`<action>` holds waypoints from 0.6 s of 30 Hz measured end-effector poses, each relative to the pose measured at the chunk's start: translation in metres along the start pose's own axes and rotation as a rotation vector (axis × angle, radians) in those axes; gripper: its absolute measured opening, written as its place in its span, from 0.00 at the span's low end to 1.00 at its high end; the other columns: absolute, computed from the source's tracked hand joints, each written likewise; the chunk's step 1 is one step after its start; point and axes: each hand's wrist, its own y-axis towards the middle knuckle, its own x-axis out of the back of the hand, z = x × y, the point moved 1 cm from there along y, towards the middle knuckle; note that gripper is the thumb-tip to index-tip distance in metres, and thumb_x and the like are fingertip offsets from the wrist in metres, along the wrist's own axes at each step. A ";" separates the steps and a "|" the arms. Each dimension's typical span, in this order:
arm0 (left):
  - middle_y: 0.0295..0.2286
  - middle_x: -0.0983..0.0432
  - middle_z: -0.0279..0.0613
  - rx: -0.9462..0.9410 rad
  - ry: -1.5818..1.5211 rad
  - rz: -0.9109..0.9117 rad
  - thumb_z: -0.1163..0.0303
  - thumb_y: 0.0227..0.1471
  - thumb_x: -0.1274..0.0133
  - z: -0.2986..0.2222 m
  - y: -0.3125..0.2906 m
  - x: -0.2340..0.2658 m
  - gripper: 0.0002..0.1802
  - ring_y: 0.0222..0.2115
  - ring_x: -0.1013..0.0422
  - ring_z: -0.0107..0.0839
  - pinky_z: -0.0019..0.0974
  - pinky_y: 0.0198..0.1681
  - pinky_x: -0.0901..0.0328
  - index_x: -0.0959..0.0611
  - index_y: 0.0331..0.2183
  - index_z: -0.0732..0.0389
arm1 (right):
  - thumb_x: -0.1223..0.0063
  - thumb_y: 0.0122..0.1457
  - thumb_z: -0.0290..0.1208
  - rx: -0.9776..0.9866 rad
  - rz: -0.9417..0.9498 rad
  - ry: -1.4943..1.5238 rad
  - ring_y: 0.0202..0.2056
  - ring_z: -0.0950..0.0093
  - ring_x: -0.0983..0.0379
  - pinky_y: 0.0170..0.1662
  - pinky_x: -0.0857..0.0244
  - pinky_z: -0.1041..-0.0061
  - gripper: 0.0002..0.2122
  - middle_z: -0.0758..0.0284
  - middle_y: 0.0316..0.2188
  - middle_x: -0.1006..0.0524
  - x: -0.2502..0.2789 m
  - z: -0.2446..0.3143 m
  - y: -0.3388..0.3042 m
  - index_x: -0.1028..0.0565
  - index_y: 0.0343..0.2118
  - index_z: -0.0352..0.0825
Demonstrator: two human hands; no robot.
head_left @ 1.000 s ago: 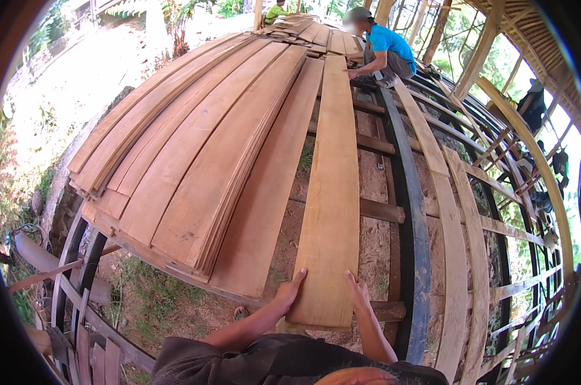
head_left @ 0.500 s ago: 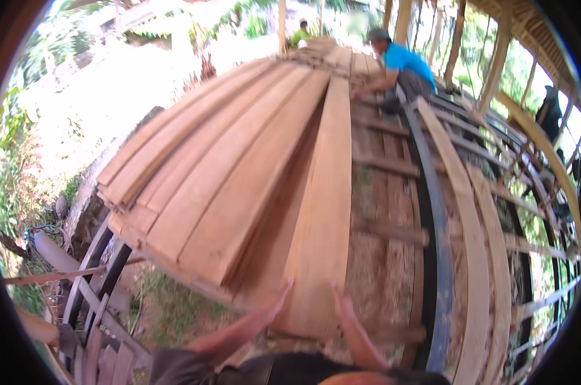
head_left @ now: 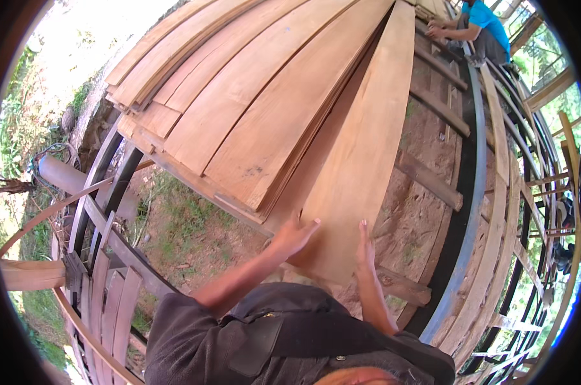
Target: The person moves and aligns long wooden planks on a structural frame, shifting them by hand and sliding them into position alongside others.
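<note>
A long, pale wooden plank (head_left: 361, 160) stretches away from me, its near end between my hands. My left hand (head_left: 293, 237) holds its left edge, thumb over the top and the other fingers partly hidden. Against the right edge, my right hand (head_left: 366, 247) grips with its fingertips pointing up; the underside of its grasp is hidden. To the left lies a stack of wide wooden planks (head_left: 274, 135), with a narrow, dark, tapering gap between its side and the held plank. At the far end a co-worker in a blue shirt (head_left: 484, 22) crouches with hands near the planks.
Wooden crossbars (head_left: 435, 179) run beneath the held plank's right side, above bare soil. Beyond them a long blue-grey rail (head_left: 473, 212) curves past, with narrow boards (head_left: 499, 199) alongside. Dark metal beams (head_left: 104, 186) and short wood pieces (head_left: 114, 314) stand at the lower left.
The view has tilted downward, so the stack and the co-worker sit higher in the picture and more of my body shows. Both hands stay at the plank's near end.
</note>
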 end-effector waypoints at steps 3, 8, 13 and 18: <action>0.49 0.27 0.63 -0.707 -0.035 -0.168 0.52 0.58 0.51 -0.083 -0.086 0.096 0.34 0.53 0.31 0.56 0.52 0.61 0.43 0.28 0.55 0.71 | 0.61 0.67 0.53 0.291 0.169 -0.390 0.64 0.61 0.42 0.64 0.48 0.66 0.34 0.50 0.64 0.40 -0.027 0.003 -0.013 0.43 0.65 0.26; 0.50 0.27 0.55 -0.748 0.017 -0.526 0.70 0.59 0.52 -0.020 -0.055 0.163 0.22 0.53 0.31 0.46 0.45 0.60 0.42 0.27 0.53 0.70 | 0.67 0.68 0.56 0.187 -0.087 -0.712 0.68 0.59 0.52 0.69 0.56 0.64 0.37 0.50 0.68 0.49 -0.008 0.003 0.000 0.52 0.68 0.28; 0.50 0.28 0.53 -0.501 -0.020 -0.673 0.71 0.58 0.52 0.029 0.002 0.165 0.22 0.54 0.33 0.45 0.43 0.59 0.42 0.28 0.52 0.69 | 0.72 0.67 0.61 -0.017 0.008 0.184 0.70 0.60 0.58 0.70 0.63 0.61 0.40 0.54 0.70 0.54 0.024 -0.063 0.034 0.55 0.69 0.30; 0.55 0.32 0.55 -0.854 0.320 -0.523 0.68 0.57 0.49 0.017 0.065 0.174 0.27 0.59 0.38 0.51 0.50 0.62 0.46 0.30 0.56 0.67 | 0.78 0.63 0.68 0.148 0.145 0.210 0.71 0.62 0.64 0.71 0.69 0.60 0.44 0.58 0.71 0.59 -0.019 -0.084 0.085 0.59 0.69 0.33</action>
